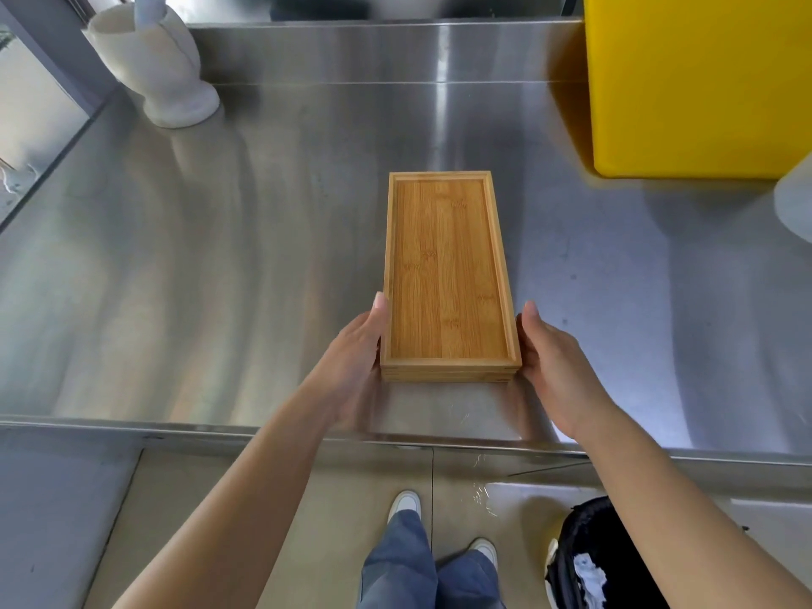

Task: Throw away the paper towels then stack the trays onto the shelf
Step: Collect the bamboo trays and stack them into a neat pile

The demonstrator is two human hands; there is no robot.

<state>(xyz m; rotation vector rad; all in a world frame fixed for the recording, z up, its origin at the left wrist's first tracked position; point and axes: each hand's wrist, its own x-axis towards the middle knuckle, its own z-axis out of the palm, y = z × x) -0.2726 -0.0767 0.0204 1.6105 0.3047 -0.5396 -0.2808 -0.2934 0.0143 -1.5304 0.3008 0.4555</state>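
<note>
A stack of bamboo trays (448,274) lies on the steel shelf (197,279), long side pointing away from me, its near end close to the front edge. My left hand (358,358) presses against the stack's left near corner. On the opposite corner, my right hand (551,362) grips the right side. The top tray is bare inside. Crumpled white paper towels (589,578) lie in a black-lined bin (610,560) on the floor at the lower right.
A white vase-like pot (158,68) stands at the back left. A yellow box (698,81) fills the back right, with a pale rounded object (795,204) beside it at the right edge. My shoes and jeans (422,560) show on the tiled floor.
</note>
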